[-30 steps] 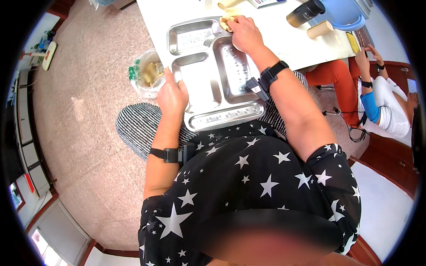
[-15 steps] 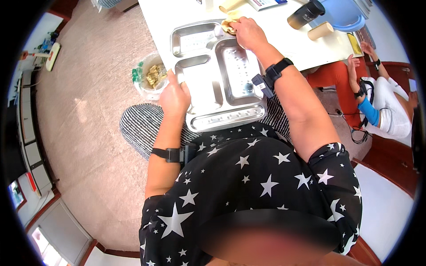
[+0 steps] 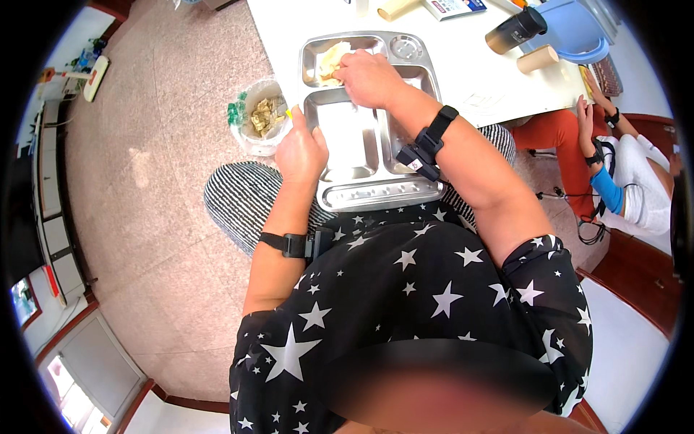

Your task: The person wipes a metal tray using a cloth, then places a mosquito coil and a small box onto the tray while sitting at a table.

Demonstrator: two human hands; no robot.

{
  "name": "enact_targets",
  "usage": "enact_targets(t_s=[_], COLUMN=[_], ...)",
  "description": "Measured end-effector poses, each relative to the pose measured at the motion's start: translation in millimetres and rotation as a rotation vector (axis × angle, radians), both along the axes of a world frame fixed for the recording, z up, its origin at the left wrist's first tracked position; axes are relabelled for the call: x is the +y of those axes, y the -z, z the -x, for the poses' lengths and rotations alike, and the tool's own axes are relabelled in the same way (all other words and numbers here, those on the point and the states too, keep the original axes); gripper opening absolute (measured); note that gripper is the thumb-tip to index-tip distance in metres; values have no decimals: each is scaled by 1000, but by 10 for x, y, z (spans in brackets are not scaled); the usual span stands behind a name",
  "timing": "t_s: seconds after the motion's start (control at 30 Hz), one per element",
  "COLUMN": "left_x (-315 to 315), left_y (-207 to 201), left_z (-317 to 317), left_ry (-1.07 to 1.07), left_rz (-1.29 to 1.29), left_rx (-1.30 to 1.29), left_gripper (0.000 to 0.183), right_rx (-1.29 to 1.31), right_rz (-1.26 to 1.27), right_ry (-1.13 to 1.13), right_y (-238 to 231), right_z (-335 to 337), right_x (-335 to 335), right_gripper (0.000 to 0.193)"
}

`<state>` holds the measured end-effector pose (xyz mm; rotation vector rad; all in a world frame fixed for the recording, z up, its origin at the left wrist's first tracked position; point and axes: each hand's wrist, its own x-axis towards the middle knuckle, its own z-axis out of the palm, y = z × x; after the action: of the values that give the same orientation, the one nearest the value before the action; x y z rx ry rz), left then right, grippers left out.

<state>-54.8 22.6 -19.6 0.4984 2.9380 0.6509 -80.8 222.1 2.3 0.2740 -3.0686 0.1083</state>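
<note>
The hands work at a steel tray: the left hand (image 3: 300,153) is closed around its left edge, thumb on top, most other fingers hidden; the right hand (image 3: 370,81) is bunched, its fingers gathered on a yellow cloth (image 3: 334,61). From left to right: a bin (image 3: 254,146), lined with plastic, holds crumpled golden scraps (image 3: 267,117) and stands beside the counter (image 3: 473,69). The tray (image 3: 352,137) spans from the wearer's lap to the counter, with the cloth in its upper left compartment and a round recess at its upper right. Beyond it lie a beige roll (image 3: 396,8) and a box (image 3: 454,6). Farther right, a dark bottle (image 3: 516,31) and a beige cup (image 3: 538,59) lie tilted near a blue basin (image 3: 582,49). At far right sits another person (image 3: 609,189).
</note>
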Motion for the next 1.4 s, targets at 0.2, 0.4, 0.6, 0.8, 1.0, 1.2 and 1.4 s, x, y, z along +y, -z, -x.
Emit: enact_targets(t_s=[0.2, 0.4, 0.6, 0.8, 1.0, 1.2, 1.4], left_x=[11, -2, 4, 21, 44, 18, 58], left_y=[42, 82, 45, 22, 31, 47, 29], left_z=[47, 23, 10, 22, 12, 45, 22], left_ry=[59, 53, 32, 20, 1, 27, -2], left_rz=[-58, -67, -85, -68, -9, -76, -49], left_rx=[10, 25, 6, -21, -62, -12, -8], left_gripper=[60, 58, 55, 53, 54, 48, 46], right_rx=[139, -63, 212, 260, -110, 210, 99], right_rz=[102, 171, 303, 47, 337, 23, 139], right_ry=[164, -7, 29, -17, -280, -69, -197], right_y=[268, 204, -128, 134, 47, 16, 54], right_z=[297, 253, -254, -556, -936, -743, -913], right_x=[104, -55, -39, -284, -556, -225, -388], right_gripper=[29, 28, 16, 10, 8, 8, 10])
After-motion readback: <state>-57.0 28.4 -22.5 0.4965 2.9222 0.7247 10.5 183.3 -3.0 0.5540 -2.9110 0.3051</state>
